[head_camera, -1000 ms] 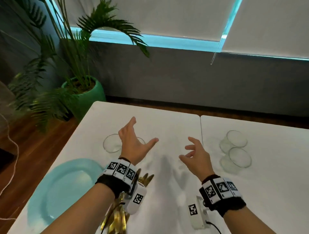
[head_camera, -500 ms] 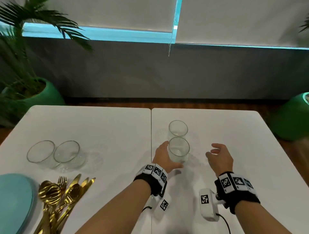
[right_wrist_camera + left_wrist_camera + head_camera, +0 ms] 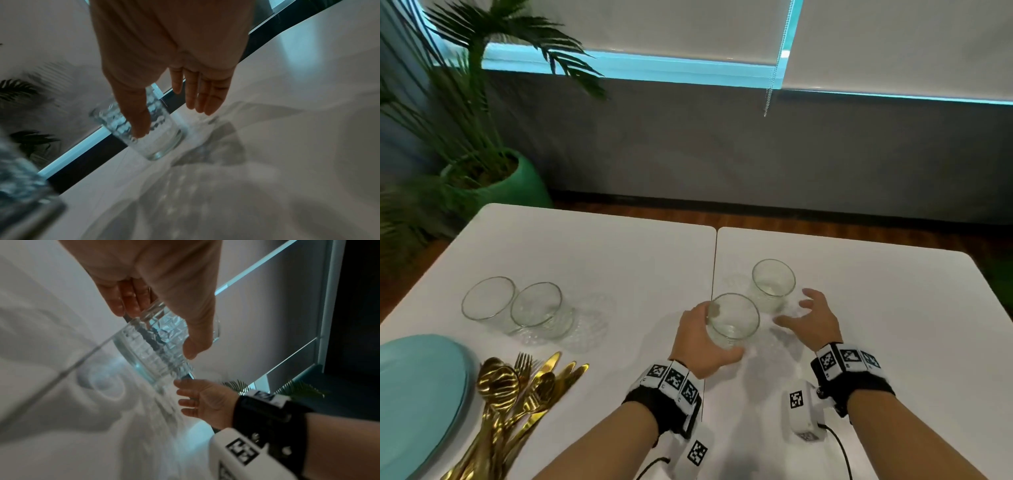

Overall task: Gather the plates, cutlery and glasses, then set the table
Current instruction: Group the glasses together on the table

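Near clear textured tumbler (image 3: 734,320) on the white table (image 3: 592,260), gripped round its side by the left hand (image 3: 700,342), presumably for carrying; right hand (image 3: 811,322), fingers spread and empty, just beside the far clear tumbler (image 3: 773,284), likely reaching.

Left hand (image 3: 700,346): grips near glass (image 3: 734,320) by the worktop (image 3: 619,260) seam
Right hand (image 3: 813,320): fingers spread, right of that glass
Far glass (image 3: 773,282): just behind it
Cutlery (image 3: 517,397): far left
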Demonstrator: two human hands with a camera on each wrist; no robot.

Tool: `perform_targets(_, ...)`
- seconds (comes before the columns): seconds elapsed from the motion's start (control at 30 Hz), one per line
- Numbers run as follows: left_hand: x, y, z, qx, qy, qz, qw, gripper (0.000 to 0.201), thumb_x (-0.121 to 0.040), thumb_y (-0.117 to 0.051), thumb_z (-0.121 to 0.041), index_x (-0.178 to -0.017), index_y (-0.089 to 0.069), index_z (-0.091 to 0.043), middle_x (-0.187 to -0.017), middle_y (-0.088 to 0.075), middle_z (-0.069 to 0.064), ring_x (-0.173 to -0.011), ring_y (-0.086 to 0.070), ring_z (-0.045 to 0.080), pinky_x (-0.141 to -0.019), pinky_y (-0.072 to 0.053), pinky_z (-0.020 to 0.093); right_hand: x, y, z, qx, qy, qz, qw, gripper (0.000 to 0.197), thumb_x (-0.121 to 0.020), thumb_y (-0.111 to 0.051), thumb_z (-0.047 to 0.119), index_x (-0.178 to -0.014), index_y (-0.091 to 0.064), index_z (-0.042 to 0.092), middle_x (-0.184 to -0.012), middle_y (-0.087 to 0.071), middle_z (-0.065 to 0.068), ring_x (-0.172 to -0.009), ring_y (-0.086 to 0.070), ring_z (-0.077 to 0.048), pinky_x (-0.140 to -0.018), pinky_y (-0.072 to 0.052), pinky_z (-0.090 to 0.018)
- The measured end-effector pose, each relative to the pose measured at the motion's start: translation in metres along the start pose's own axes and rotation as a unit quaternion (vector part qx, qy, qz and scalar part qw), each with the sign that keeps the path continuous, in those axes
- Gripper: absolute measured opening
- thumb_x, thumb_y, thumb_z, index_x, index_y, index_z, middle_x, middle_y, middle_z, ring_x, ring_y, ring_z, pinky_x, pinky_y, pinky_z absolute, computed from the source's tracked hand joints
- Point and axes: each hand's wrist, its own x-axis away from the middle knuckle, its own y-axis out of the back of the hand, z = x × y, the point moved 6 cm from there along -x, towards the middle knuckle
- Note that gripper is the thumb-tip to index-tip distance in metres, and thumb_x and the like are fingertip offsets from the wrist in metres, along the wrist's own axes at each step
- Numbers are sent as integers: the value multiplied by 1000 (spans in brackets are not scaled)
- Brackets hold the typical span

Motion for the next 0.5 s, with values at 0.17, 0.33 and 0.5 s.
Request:
perform_targets(0.17,4,75,0,20,-19,-66,997,68,-55,-87,-24,-108,-45,-26,-111,-52,-5,-98,-48,7,-67,-34,-5,-12,-37,22,-18,33,-11,999,98,-63,-87,22,-142,-30,15,-141,-46,-8,-124,-49,-29,-97,-39,-31)
perform_targets(0.33,7,136,4,37,-41,-140,989,69,-54,-86,-31,-106,-41,-31,-110,-54,-7,-103,-53,10,-77,-37,5,-16,-45,23,-18,24,-88,996,88,-62,-87,27,-134,-39,12,-134,-52,-11,-122,-50,-34,-103,-40,-42)
perform_targets(0.5,11,184,8,44,-49,-180,981,70,-57,-88,-27,-111,-42,-28,-110,-56,-6,-102,-56,12,-79,-40,11,-3,-59,43,-17,22,-101,994,75,-65,-85,24,-126,-43,9,-127,-57,-14,-120,-51,-35,-101,-39,-42)
